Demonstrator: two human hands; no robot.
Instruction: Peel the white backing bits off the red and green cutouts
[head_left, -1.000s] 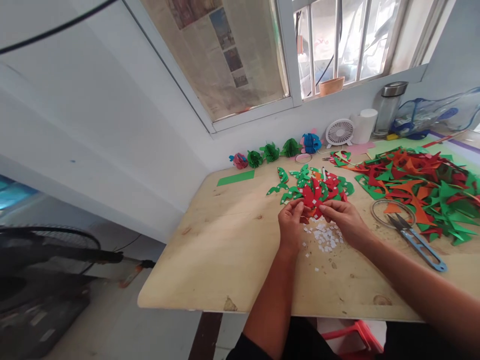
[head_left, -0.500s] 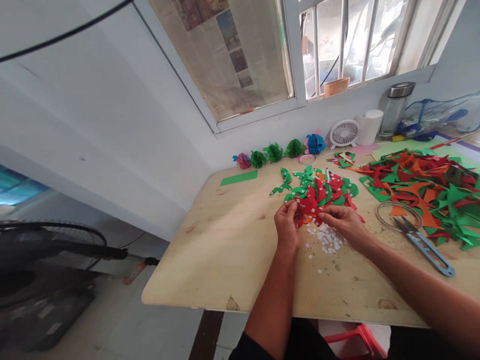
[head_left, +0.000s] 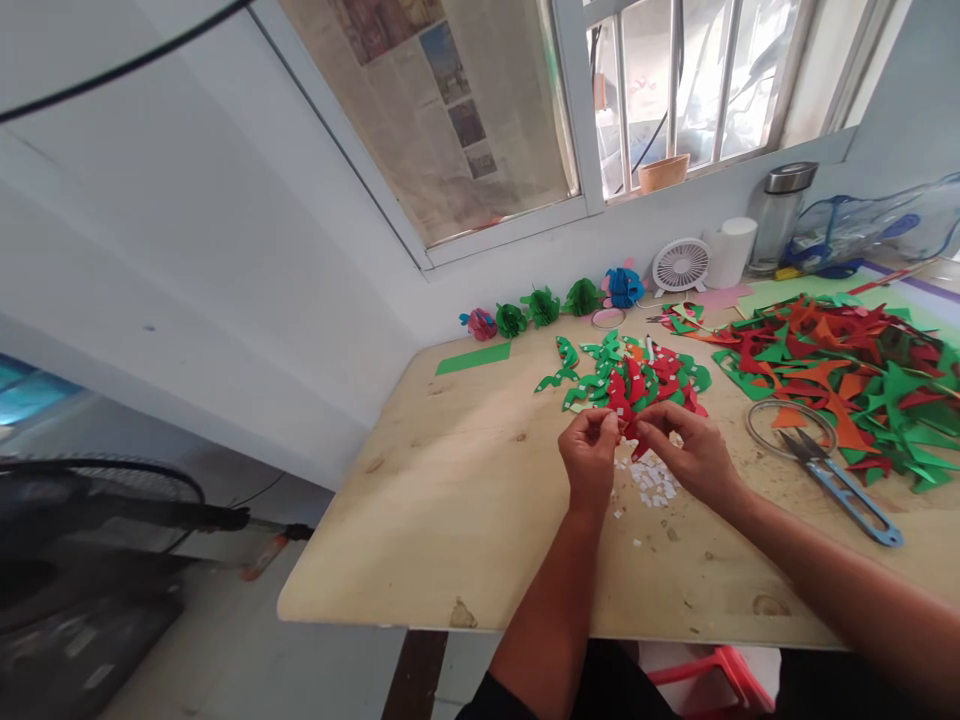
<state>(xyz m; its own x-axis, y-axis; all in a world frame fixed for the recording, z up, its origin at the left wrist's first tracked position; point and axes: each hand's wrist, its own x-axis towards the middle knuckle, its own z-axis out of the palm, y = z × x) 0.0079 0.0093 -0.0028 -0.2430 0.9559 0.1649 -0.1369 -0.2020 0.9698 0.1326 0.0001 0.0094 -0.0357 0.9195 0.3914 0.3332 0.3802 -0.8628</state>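
Observation:
My left hand (head_left: 589, 455) is pinched at the left side of a red paper cut-out (head_left: 629, 430) above the wooden table. On its other side, my right hand (head_left: 690, 455) has thumb and forefinger closed at the paper's edge. The fingers hide part of the piece. Just beyond both hands lies a pile of red and green paper cut-outs (head_left: 661, 376), many bearing small white squares. Loose white squares (head_left: 652, 484) are scattered on the table between and below my hands.
Blue-handled thread snips (head_left: 847, 490) and a clear ring (head_left: 752, 428) lie to the right, beside a heap of paper scraps (head_left: 832, 370). Along the wall stand green paper figures (head_left: 543, 306), a blue one (head_left: 624, 288), a small white fan (head_left: 680, 267) and a glass bottle (head_left: 782, 220).
My hands have drawn closer together around the red cut-out, and the left has turned so that more of its back shows. The whole view has shifted slightly.

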